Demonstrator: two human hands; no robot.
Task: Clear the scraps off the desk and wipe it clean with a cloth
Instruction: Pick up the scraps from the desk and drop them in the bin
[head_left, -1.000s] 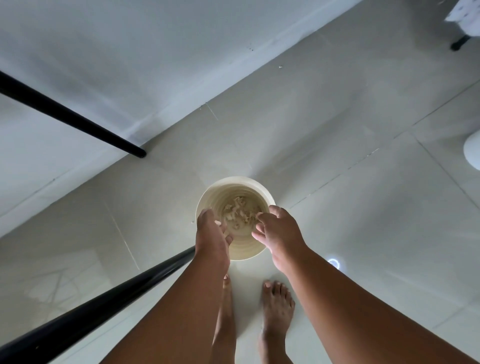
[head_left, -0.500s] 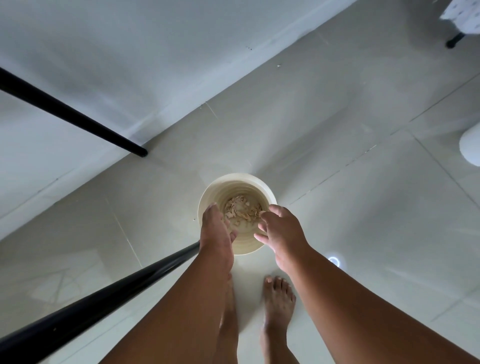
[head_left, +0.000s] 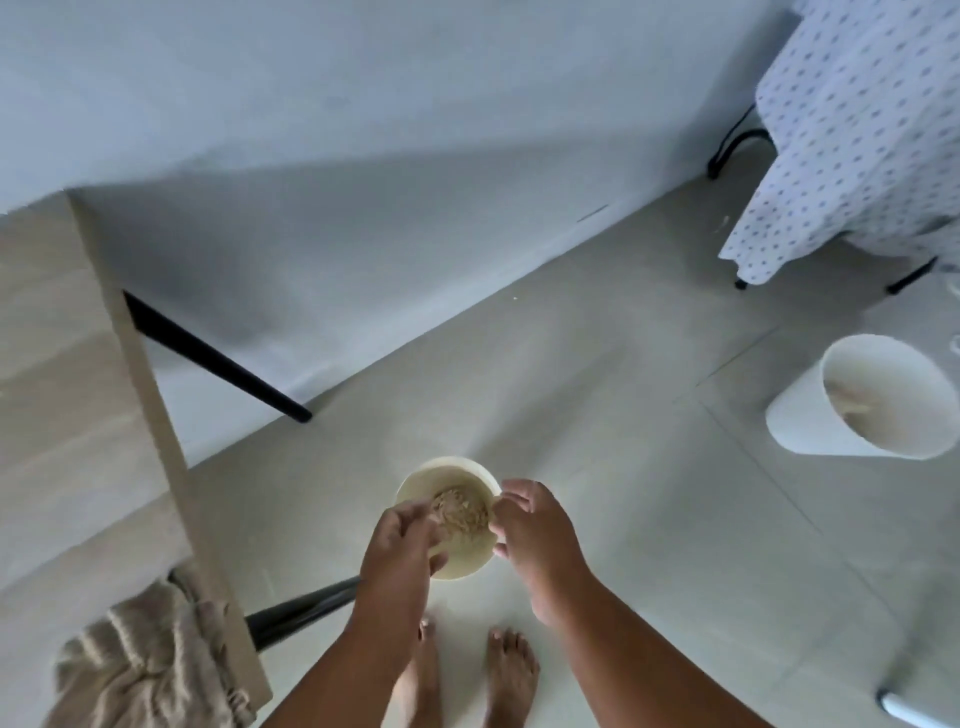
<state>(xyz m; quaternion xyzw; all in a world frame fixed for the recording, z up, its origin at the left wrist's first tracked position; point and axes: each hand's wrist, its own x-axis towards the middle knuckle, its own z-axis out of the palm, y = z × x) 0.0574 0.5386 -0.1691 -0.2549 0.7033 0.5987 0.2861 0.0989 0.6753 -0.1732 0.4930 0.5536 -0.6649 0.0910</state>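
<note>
Down on the tiled floor (head_left: 649, 519) stands a small cream bin (head_left: 465, 558), round and ribbed inside, with a heap of tan scraps (head_left: 460, 512) lying at its bottom; the scraps look like pale, curled shavings, though blur hides their finer form. Both hands hover over the bin's mouth. The left hand (head_left: 400, 551) has its fingers loosely curled, and the right hand (head_left: 535, 530) has its fingers bent inward over the rim; whether either grips anything I cannot tell. Two bare feet (head_left: 506, 670) stand just behind the bin. At the left, the light wooden bench (head_left: 67, 395) shows its edge, with a beige knitted cloth (head_left: 140, 670) crumpled on its near corner. A larger white bin (head_left: 852, 415) stands well apart at the right.
</note>
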